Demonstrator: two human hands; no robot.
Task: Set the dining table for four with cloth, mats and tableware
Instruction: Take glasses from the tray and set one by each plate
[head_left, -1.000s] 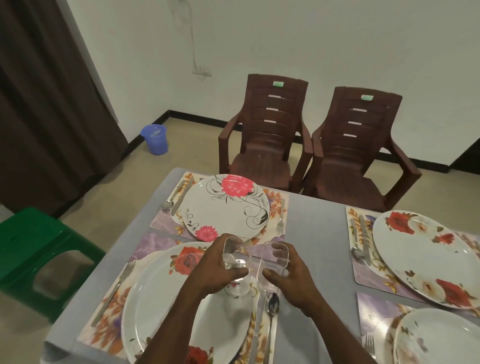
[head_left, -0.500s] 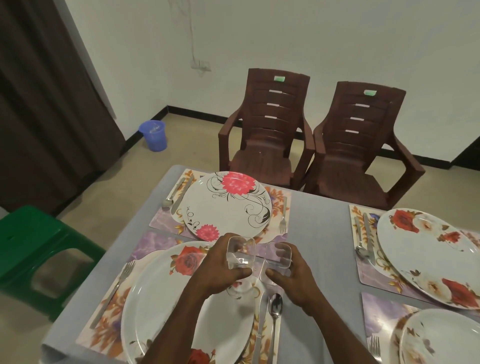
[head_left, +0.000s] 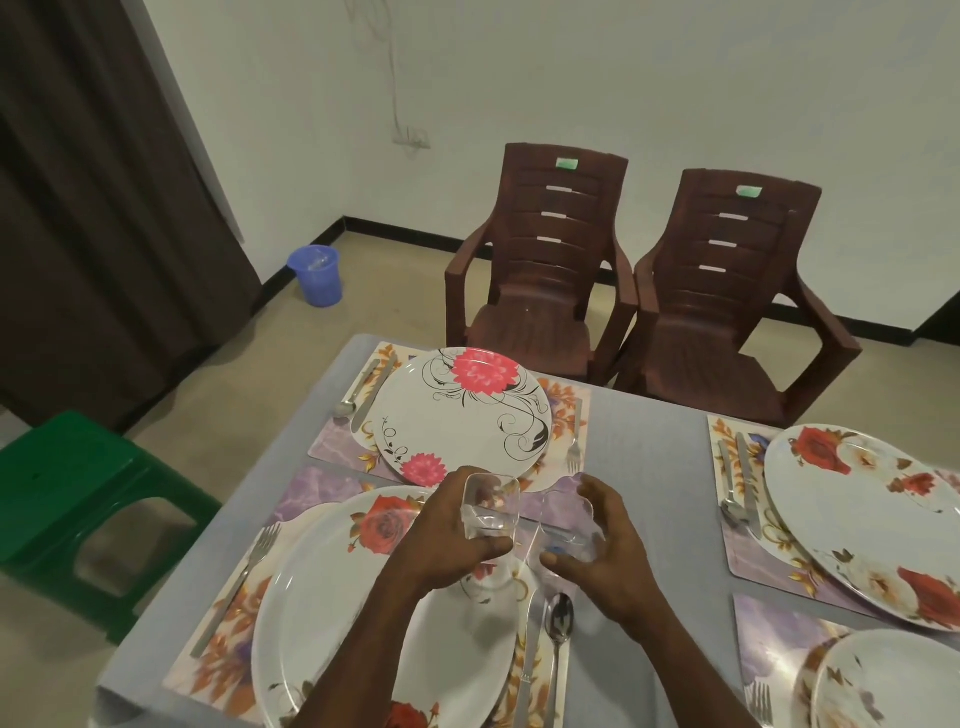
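My left hand (head_left: 447, 540) grips a clear glass (head_left: 491, 506) above the top right rim of the near-left floral plate (head_left: 332, 613). My right hand (head_left: 602, 545) curls round a second clear glass (head_left: 563, 519), which is low over the purple mat (head_left: 311, 491), just above the knife (head_left: 527, 649) and spoon (head_left: 558, 629). A fork (head_left: 236, 582) lies left of that plate. The grey cloth (head_left: 644, 467) covers the table. Behind lies a plate with pink flowers (head_left: 462, 410) on its own mat.
Two more floral plates (head_left: 872, 519) (head_left: 893, 680) sit on mats at the right with cutlery beside them. Two brown plastic chairs (head_left: 540, 270) (head_left: 727, 301) stand beyond the table. A green stool (head_left: 67, 493) is at the left and a blue bucket (head_left: 315, 274) by the wall.
Both hands have sunk slightly toward the table with the glasses. The right hand's fingers have loosened around its glass as it came down by the spoon and knife.
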